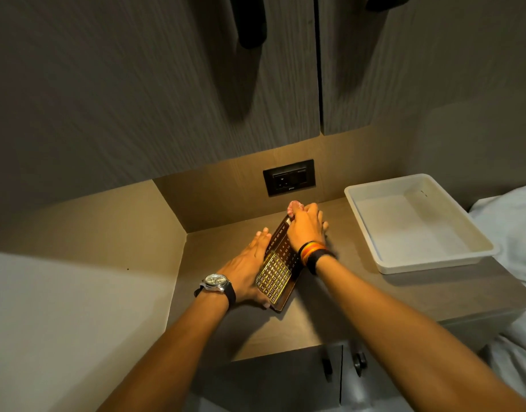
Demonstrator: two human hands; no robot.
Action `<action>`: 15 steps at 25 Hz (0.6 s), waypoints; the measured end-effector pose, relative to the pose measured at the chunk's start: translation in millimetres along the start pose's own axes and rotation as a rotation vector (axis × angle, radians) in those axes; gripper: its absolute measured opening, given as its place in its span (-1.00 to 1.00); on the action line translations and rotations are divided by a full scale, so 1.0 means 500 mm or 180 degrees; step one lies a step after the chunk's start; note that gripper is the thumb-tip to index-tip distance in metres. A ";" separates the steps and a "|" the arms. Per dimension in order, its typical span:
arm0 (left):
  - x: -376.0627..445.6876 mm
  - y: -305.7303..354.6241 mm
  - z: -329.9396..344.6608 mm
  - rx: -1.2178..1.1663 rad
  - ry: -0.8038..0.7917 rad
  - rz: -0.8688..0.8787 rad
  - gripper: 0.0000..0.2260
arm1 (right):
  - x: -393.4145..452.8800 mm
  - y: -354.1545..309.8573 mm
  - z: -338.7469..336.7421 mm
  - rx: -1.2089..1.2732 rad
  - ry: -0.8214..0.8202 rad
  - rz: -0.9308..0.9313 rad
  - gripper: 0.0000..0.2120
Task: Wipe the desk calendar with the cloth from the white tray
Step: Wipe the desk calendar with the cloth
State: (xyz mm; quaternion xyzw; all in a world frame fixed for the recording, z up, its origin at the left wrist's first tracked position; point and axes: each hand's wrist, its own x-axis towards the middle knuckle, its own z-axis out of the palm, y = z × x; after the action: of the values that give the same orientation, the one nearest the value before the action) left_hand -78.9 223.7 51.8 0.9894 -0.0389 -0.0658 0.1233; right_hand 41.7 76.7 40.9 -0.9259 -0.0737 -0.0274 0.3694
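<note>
Mostly hidden under the right hand (305, 226), the cloth (294, 207) showed only as a small pinkish bunch poking out beyond the knuckles, its weave too small to read. That hand was curled down over the cloth, fingers pressed together, bearing on the far end of the desk calendar (278, 267); its fingertips were out of sight past the calendar's edge. The calendar lay tilted on the wooden shelf (339, 295), a dark brown slab with rows of pale month names and numerals, and a gold-coloured grid of small squares covering its near half. Its left edge was masked by the left hand (247, 266), which lay flat and spread against that side, steadying it; whether the thumb reached underneath could not be told. A wristwatch (215, 283) with a metal case and dark strap sat on the left wrist, and striped wristbands (313, 252) in orange, yellow and black ringed the right.

Well apart to the right, the white tray (374, 227) stood on the same shelf, a shallow rectangular plastic dish with rounded corners. A black socket plate (289, 177) was set in the back panel, its markings too faint to read. Dark handles (250, 22) on the grained cabinet doors above were cut off by the top of the frame, and pale bedding (511, 221) ran off the right edge
</note>
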 end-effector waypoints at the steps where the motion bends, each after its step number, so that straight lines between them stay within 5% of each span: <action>1: 0.001 -0.002 0.001 0.0002 0.0018 0.0013 0.41 | -0.036 -0.004 0.009 0.0074 -0.0033 -0.0147 -0.64; 4: 0.000 -0.002 0.004 -0.0015 0.0052 0.0038 0.41 | -0.144 0.004 0.036 0.0474 -0.0058 -0.0533 -0.53; 8: 0.004 0.003 0.006 -0.0038 0.0026 -0.0059 0.40 | -0.115 0.092 0.033 0.0884 0.0224 0.0263 -0.56; 15: 0.009 0.007 0.009 -0.0043 -0.0022 -0.0073 0.41 | -0.224 0.125 0.047 0.0088 -0.0147 -0.0183 -0.54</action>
State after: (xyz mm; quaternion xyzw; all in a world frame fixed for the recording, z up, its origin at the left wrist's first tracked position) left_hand -75.3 219.1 47.9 0.9887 -0.0275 -0.0709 0.1291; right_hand -59.0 34.8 -30.5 -0.9186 -0.1091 -0.0157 0.3794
